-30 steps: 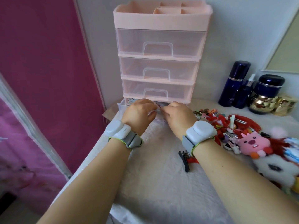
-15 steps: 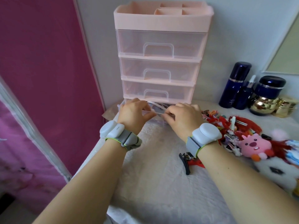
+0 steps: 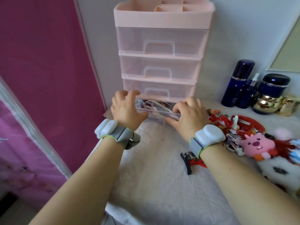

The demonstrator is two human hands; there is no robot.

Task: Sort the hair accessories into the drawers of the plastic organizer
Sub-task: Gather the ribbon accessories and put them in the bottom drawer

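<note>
The pink plastic organizer stands against the wall with three clear drawers shut. Its bottom drawer is pulled partly out and holds pale hair bands and clips. My left hand grips the drawer's left front corner, fingers curved over the rim and thumb on the front. My right hand grips the right front corner the same way. A pile of mostly red hair accessories lies to the right on the white cloth. A black clip lies beside my right wrist.
A pink plush accessory and a white plush one lie at the right edge. Dark blue bottles and gold jars stand at the back right. A magenta panel borders the table on the left.
My hands have moved apart from the middle of the bottom drawer's front to its two corners, uncovering the bands inside. The view has tilted slightly.
</note>
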